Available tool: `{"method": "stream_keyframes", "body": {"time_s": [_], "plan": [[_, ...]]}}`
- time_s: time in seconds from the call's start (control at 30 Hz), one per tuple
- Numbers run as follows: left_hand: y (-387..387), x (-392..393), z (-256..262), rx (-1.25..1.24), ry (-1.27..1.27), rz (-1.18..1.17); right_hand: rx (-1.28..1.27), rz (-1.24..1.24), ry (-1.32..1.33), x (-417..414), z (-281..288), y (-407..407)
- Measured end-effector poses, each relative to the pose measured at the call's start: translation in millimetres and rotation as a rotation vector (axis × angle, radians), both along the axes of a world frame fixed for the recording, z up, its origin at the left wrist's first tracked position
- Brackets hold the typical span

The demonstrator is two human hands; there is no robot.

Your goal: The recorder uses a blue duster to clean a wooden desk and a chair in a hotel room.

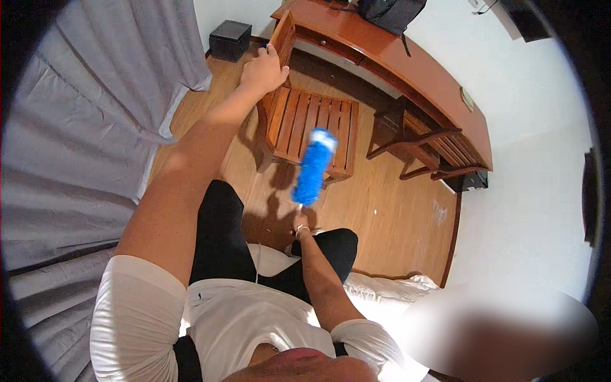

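Observation:
My left hand [264, 69] is stretched forward and grips the side of the backrest of a wooden chair [312, 117] with a slatted seat. Lower down, my right hand [300, 224] holds the thin handle of a duster [312, 169]. Blue fluffy fibres cover its head, with a white band close to the blue tip. The head is slightly blurred and points away from me over the front of the seat; whether it touches the slats I cannot tell.
A curved-looking wooden desk [382, 52] stands along the wall, bearing a black backpack [394, 14]. A second wooden chair [434, 153] is tucked at it. A black box [230, 40] sits near the grey curtain [105, 119]. White bedding [382, 289] lies beside me.

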State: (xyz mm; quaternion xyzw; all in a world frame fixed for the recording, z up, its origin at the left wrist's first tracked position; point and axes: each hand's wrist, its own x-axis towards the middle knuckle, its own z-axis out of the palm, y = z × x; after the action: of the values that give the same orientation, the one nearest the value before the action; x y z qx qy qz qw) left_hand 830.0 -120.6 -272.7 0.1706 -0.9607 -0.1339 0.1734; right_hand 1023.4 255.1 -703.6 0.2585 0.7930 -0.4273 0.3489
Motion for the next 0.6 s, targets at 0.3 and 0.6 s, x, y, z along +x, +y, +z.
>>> {"method": "stream_keyframes", "body": {"time_s": [0.3, 0.6], "plan": [[-2, -1, -3, 0.021, 0.02, -0.012, 0.309, -0.059, 0.388, -17, 10, 6], [-1, 1, -1, 0.025, 0.028, -0.01, 0.18, 0.403, 0.387, 6, 19, 6]]}}
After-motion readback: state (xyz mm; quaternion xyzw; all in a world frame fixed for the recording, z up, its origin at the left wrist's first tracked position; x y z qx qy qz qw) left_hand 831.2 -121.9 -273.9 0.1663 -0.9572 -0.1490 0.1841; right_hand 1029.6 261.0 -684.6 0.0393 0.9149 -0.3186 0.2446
